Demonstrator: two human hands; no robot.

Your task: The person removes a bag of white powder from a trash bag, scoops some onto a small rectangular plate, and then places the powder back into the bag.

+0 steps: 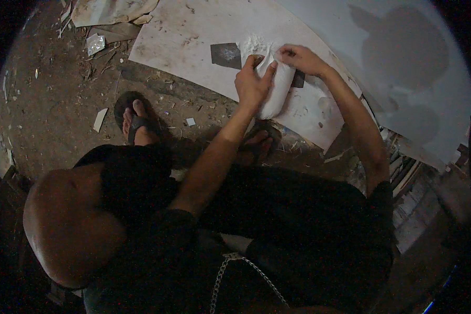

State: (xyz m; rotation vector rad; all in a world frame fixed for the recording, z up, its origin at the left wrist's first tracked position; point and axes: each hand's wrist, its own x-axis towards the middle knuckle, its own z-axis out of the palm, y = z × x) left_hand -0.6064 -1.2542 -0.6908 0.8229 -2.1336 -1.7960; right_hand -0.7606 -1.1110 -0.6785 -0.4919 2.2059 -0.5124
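A long bag of white powder (279, 91) lies on a pale board (193, 31), its mouth at the far end. My left hand (253, 86) is closed round the bag's left side near the mouth. My right hand (301, 59) has its fingers pinched at the upper right edge of the mouth. Loose white powder (254, 44) is heaped on the board just beyond the opening. A dark flat square piece (226, 55) lies left of the heap, and another dark piece shows partly from under the bag on the right.
Brown ground (63, 104) littered with scraps lies to the left, with my sandalled foot (138, 123) on it. Crumpled sheet material (110, 13) is at the far left. A pale panel (418, 63) rises at the right, above stacked strips (405, 178).
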